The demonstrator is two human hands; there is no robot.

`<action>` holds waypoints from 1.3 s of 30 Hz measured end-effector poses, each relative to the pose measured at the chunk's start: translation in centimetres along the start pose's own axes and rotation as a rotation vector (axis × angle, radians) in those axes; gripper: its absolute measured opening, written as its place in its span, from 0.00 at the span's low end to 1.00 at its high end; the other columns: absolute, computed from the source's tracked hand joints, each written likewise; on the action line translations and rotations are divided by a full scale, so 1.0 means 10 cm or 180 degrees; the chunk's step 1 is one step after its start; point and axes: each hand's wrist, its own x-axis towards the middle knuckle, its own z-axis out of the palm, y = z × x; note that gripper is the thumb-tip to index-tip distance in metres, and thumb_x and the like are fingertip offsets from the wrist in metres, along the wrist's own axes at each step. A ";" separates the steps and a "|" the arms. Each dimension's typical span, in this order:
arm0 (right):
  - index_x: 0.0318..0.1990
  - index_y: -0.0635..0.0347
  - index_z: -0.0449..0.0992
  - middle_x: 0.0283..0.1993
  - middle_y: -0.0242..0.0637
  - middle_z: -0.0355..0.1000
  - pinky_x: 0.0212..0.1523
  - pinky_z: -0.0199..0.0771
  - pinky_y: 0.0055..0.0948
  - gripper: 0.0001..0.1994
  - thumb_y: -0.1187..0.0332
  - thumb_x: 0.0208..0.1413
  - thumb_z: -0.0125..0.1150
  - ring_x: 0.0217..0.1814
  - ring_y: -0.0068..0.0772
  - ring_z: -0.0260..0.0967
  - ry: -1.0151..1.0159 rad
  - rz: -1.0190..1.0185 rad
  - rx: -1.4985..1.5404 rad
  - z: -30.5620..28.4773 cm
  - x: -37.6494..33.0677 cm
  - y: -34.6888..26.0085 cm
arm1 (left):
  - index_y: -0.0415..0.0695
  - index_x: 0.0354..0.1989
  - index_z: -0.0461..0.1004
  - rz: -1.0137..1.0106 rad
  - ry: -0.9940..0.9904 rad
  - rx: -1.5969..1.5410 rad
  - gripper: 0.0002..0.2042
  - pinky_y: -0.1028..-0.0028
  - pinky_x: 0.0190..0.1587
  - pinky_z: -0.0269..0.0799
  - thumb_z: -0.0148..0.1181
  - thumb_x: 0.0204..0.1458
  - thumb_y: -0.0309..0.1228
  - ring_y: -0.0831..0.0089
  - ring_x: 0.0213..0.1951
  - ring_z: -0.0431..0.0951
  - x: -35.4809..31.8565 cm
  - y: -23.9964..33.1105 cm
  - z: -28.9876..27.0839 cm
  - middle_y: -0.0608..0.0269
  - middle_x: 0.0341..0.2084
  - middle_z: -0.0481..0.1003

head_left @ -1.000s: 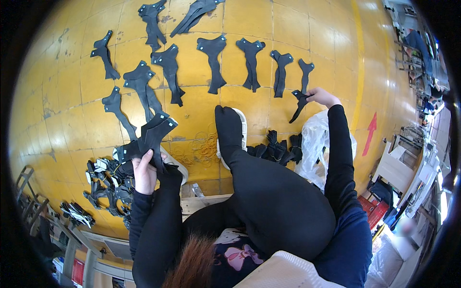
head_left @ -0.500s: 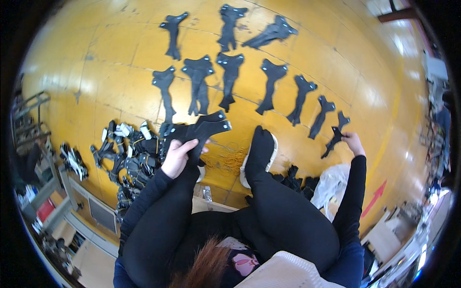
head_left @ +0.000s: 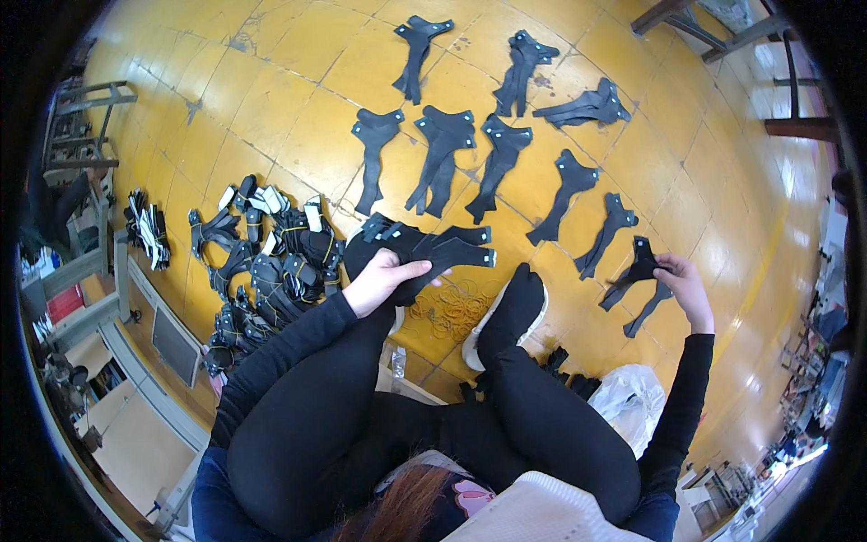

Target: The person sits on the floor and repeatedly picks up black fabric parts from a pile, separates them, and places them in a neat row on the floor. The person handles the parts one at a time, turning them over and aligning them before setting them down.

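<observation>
My left hand [head_left: 388, 280], above my left foot, is closed around a fanned stack of flat black cut pieces [head_left: 456, 253] with small white labels at their ends. Out to the right, my right hand [head_left: 686, 291] has thumb and fingers pinched at the wide end of a black forked piece [head_left: 639, 264]. Another dark strip [head_left: 647, 312] hangs or lies just below these fingers, its upper end hidden by them. Similar pieces lie spread over the floor in rows, among them a forked piece [head_left: 610, 233] beside the right hand and a small pile [head_left: 442, 154] farther off.
Bundles of black pieces [head_left: 271, 271] tied with yellow bands lie heaped at the left. Loose yellow rubber bands [head_left: 452, 312] lie between my feet. By my right leg are a clear plastic bag [head_left: 628, 397] and dark bundles [head_left: 555, 361]. Wooden stool legs [head_left: 741, 41] stand at the far right.
The view has turned, so the floor pieces appear farther right. My left hand still grips its stack. The right hand stays at the right end of the row, its fingers now at a piece's wide end.
</observation>
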 end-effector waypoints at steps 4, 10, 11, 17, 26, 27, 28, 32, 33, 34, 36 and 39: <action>0.46 0.71 0.72 0.41 0.34 0.73 0.48 0.67 0.21 0.12 0.78 0.53 0.58 0.44 0.21 0.68 0.0003 -0.0576 0.0287 0.07 0.15 -0.61 | 0.32 0.45 0.73 -0.0084 0.0023 0.0053 0.12 0.79 0.45 0.70 0.53 0.56 0.28 0.75 0.39 0.78 0.05 -0.12 -0.06 0.56 0.41 0.78; 0.46 0.70 0.71 0.42 0.33 0.72 0.48 0.67 0.21 0.12 0.76 0.55 0.57 0.44 0.21 0.68 -0.0209 -0.1062 0.0695 0.34 0.49 -1.28 | 0.31 0.44 0.73 -0.0176 -0.0038 0.0206 0.12 0.79 0.46 0.69 0.52 0.54 0.25 0.76 0.39 0.77 0.03 -0.12 -0.10 0.57 0.38 0.78; 0.47 0.71 0.71 0.43 0.35 0.72 0.49 0.67 0.21 0.13 0.75 0.55 0.56 0.45 0.23 0.69 -0.0226 -0.1034 0.0869 0.41 0.55 -1.38 | 0.31 0.45 0.72 -0.0052 -0.0206 0.0123 0.12 0.79 0.46 0.69 0.53 0.54 0.25 0.76 0.39 0.77 0.05 -0.13 -0.08 0.57 0.39 0.78; 0.51 0.72 0.68 0.49 0.39 0.70 0.53 0.70 0.27 0.17 0.72 0.57 0.55 0.50 0.28 0.69 -0.0691 -0.1119 0.1145 1.13 0.97 -1.95 | 0.32 0.41 0.76 -0.0307 -0.0674 0.0671 0.11 0.79 0.47 0.67 0.56 0.54 0.28 0.80 0.38 0.75 0.00 -0.04 -0.02 0.61 0.36 0.79; 0.53 0.69 0.68 0.50 0.41 0.70 0.51 0.70 0.26 0.18 0.70 0.57 0.54 0.50 0.30 0.69 -0.1979 -0.1226 0.1383 2.76 1.33 -2.59 | 0.32 0.39 0.77 -0.0402 -0.0620 0.0766 0.11 0.81 0.44 0.67 0.57 0.53 0.29 0.82 0.37 0.74 0.00 -0.06 -0.07 0.62 0.34 0.80; 0.53 0.67 0.69 0.48 0.41 0.72 0.48 0.70 0.25 0.18 0.70 0.55 0.55 0.48 0.29 0.70 -0.1809 -0.1469 0.1162 2.92 1.41 -2.61 | 0.32 0.40 0.76 -0.0440 -0.0594 0.0794 0.12 0.80 0.44 0.68 0.57 0.53 0.29 0.81 0.36 0.74 0.02 -0.06 -0.06 0.62 0.34 0.80; 0.53 0.66 0.70 0.46 0.41 0.73 0.44 0.70 0.25 0.19 0.70 0.54 0.56 0.46 0.28 0.71 -0.1615 -0.1697 0.0937 3.07 1.53 -2.57 | 0.32 0.41 0.75 -0.0347 -0.0520 0.0557 0.12 0.80 0.43 0.68 0.56 0.53 0.28 0.80 0.36 0.75 0.04 -0.08 -0.05 0.60 0.34 0.80; 0.53 0.64 0.69 0.40 0.39 0.73 0.43 0.69 0.23 0.20 0.70 0.52 0.57 0.40 0.26 0.70 -0.0822 -0.1645 0.0751 3.29 1.80 -2.47 | 0.31 0.45 0.71 0.0041 -0.0030 -0.0007 0.14 0.79 0.42 0.71 0.55 0.53 0.26 0.74 0.36 0.78 0.04 -0.03 -0.02 0.55 0.34 0.79; 0.51 0.64 0.70 0.38 0.38 0.73 0.42 0.68 0.22 0.18 0.70 0.52 0.57 0.38 0.25 0.69 -0.1135 -0.1499 0.1083 3.15 1.79 -2.41 | 0.29 0.45 0.71 -0.0083 0.0000 -0.0095 0.14 0.78 0.42 0.72 0.55 0.53 0.26 0.73 0.36 0.79 0.04 -0.02 -0.09 0.53 0.35 0.79; 0.49 0.65 0.72 0.37 0.37 0.74 0.41 0.68 0.22 0.16 0.69 0.52 0.56 0.37 0.23 0.68 -0.1376 -0.1513 0.1109 3.02 1.74 -2.40 | 0.28 0.44 0.70 -0.0192 0.0052 -0.0185 0.13 0.78 0.42 0.72 0.55 0.53 0.25 0.72 0.37 0.79 0.03 -0.02 -0.12 0.52 0.36 0.78; 0.48 0.65 0.73 0.37 0.34 0.74 0.42 0.68 0.22 0.15 0.68 0.54 0.55 0.37 0.22 0.68 -0.1707 -0.1376 0.0985 2.67 1.46 -2.44 | 0.29 0.44 0.71 -0.0030 0.0188 -0.0511 0.13 0.79 0.42 0.72 0.55 0.53 0.25 0.71 0.36 0.79 0.01 -0.02 -0.10 0.51 0.36 0.78; 0.48 0.62 0.73 0.41 0.31 0.75 0.47 0.65 0.20 0.15 0.65 0.57 0.54 0.43 0.18 0.68 -0.1811 -0.1385 0.0409 2.29 1.21 -2.37 | 0.30 0.44 0.71 0.0074 0.0350 -0.0921 0.13 0.80 0.41 0.72 0.55 0.53 0.25 0.72 0.35 0.78 0.00 0.03 -0.05 0.50 0.36 0.78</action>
